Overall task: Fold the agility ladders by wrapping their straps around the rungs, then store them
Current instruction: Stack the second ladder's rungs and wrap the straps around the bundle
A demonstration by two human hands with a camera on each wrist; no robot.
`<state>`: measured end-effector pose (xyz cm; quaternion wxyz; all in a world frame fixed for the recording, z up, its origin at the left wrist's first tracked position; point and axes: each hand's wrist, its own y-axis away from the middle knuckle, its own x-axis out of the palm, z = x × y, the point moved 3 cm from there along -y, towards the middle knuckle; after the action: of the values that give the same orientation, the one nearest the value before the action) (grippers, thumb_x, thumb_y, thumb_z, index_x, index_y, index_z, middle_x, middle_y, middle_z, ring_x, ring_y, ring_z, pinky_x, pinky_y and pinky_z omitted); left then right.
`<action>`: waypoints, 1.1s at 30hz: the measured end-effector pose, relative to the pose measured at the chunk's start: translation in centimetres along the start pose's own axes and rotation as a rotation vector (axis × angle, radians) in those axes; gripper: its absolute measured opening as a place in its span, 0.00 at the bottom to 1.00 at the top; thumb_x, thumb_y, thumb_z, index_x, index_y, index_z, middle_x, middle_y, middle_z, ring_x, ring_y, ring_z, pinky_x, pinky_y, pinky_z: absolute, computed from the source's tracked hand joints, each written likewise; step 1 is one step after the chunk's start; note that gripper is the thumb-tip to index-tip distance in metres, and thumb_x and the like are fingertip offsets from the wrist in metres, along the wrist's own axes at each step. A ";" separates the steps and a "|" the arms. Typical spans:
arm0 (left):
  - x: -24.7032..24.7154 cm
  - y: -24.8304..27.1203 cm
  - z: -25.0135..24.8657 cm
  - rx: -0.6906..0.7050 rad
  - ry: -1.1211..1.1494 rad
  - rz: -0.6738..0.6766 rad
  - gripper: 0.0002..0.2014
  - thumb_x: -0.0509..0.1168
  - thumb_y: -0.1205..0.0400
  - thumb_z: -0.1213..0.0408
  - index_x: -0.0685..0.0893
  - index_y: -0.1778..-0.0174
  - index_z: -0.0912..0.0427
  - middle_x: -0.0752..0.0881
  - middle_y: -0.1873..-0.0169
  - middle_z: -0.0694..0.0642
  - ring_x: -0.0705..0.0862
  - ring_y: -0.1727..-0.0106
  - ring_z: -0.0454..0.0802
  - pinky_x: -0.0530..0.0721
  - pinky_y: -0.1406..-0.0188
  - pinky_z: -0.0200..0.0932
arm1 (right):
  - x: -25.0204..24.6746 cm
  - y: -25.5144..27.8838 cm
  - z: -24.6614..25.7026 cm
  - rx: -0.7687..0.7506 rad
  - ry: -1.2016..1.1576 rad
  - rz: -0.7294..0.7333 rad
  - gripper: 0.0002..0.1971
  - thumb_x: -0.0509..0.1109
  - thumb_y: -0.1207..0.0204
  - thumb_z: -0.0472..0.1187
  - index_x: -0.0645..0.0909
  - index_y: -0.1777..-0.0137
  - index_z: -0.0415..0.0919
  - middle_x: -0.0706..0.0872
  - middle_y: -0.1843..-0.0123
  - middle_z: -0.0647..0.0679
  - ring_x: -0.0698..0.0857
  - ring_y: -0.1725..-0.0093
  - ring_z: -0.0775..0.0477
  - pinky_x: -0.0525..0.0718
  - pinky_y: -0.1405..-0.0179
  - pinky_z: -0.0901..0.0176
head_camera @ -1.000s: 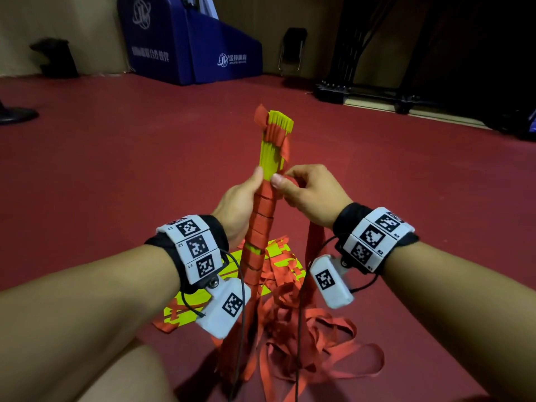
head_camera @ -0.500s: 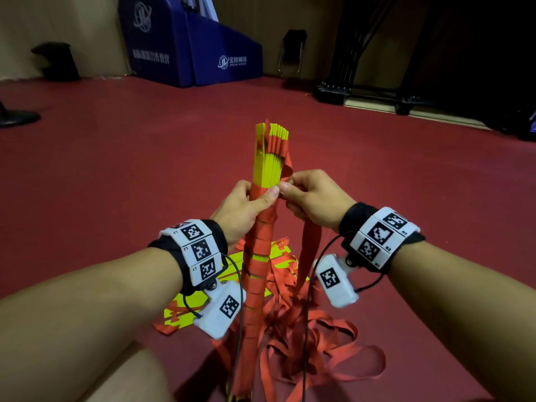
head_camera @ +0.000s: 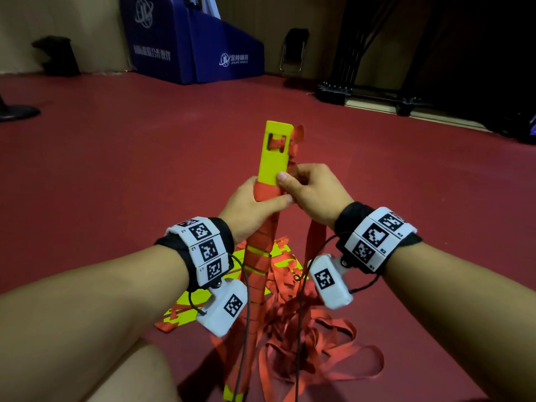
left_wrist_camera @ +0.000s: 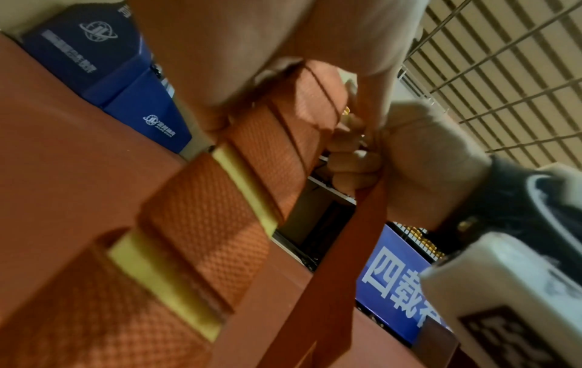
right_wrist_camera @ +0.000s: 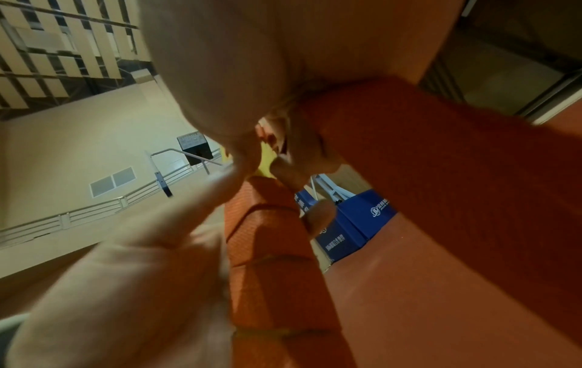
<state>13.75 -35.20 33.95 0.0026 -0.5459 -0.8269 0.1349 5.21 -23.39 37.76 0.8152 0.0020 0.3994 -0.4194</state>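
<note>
Left hand (head_camera: 249, 207) grips upright rung bundle (head_camera: 275, 158) around its wrapped middle; right hand (head_camera: 313, 195) just beside pinches red strap (head_camera: 314, 242), slack trailing below to the floor (head_camera: 116, 169).

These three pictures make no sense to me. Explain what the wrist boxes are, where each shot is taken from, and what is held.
No machine here: a person works with bare hands. The big picture comes from a camera on the head; the other two come from the white boxes hanging under each wrist, looking along the hand. The left hand grips an upright bundle of yellow rungs, mostly wrapped in red strap. The right hand pinches the strap beside the bundle, at the top of the wrapping. On the red floor lie loose loops of strap and more yellow rungs. The wrist views show the same wrapped bundle from below, close up and blurred.
</note>
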 end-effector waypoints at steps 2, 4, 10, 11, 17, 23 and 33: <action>0.1 -0.1 0.0 -0.044 0.025 0.019 0.32 0.76 0.39 0.49 0.84 0.40 0.58 0.90 0.47 0.59 0.88 0.47 0.57 0.83 0.38 0.56 | -0.2 -0.1 -0.3 0.033 -0.010 -0.008 0.19 0.67 0.16 0.52 0.80 0.68 0.47 0.83 0.75 0.56 0.77 0.79 0.63 0.73 0.68 0.61; -0.2 -0.2 0.2 -0.043 -0.037 0.026 0.28 0.76 0.35 0.53 0.82 0.40 0.57 0.90 0.49 0.55 0.88 0.49 0.52 0.85 0.41 0.52 | -0.4 0.0 -0.3 0.041 0.013 -0.016 0.19 0.67 0.16 0.53 0.81 0.68 0.46 0.84 0.74 0.54 0.77 0.81 0.63 0.73 0.70 0.61; -0.8 0.2 0.4 0.009 -0.225 0.014 0.32 0.76 0.38 0.39 0.83 0.39 0.45 0.90 0.55 0.46 0.91 0.51 0.49 0.91 0.50 0.62 | -0.6 0.1 -0.4 0.080 0.134 0.026 0.27 0.66 0.18 0.60 0.82 0.68 0.38 0.82 0.76 0.48 0.76 0.78 0.55 0.72 0.73 0.60; -0.8 0.3 0.3 0.007 -0.226 0.008 0.31 0.76 0.39 0.39 0.83 0.40 0.44 0.90 0.57 0.46 0.91 0.52 0.49 0.91 0.51 0.61 | -0.5 0.2 -0.4 0.086 0.138 0.048 0.28 0.66 0.18 0.60 0.82 0.68 0.36 0.81 0.77 0.48 0.75 0.78 0.54 0.71 0.73 0.58; -0.4 0.2 0.5 -0.059 -0.093 -0.003 0.20 0.75 0.37 0.48 0.91 0.51 0.50 0.93 0.56 0.55 0.90 0.49 0.58 0.87 0.41 0.58 | -0.4 0.7 -0.5 0.026 -0.125 0.260 0.18 0.63 0.12 0.40 0.79 0.66 0.41 0.83 0.76 0.53 0.74 0.78 0.54 0.73 0.73 0.59; -0.5 0.3 0.3 -0.116 0.093 -0.051 0.08 0.77 0.46 0.57 0.88 0.72 0.50 0.83 0.73 0.52 0.80 0.67 0.53 0.86 0.57 0.65 | -0.6 0.5 -1.5 0.121 -0.120 0.218 0.18 0.61 0.21 0.24 0.82 0.65 0.45 0.83 0.72 0.48 0.81 0.69 0.45 0.77 0.65 0.57; -0.3 0.5 -0.1 -0.154 0.202 -0.053 0.12 0.73 0.42 0.65 0.84 0.64 0.61 0.81 0.72 0.60 0.80 0.72 0.55 0.82 0.69 0.43 | -0.3 0.5 -0.9 0.002 0.023 0.079 0.07 0.72 0.27 0.39 0.83 0.65 0.50 0.89 0.64 0.50 0.85 0.63 0.50 0.85 0.53 0.49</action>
<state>14.35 -35.28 33.94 0.0475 -0.5332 -0.8445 0.0155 4.90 -22.54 37.21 0.8264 0.0234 0.4082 -0.3872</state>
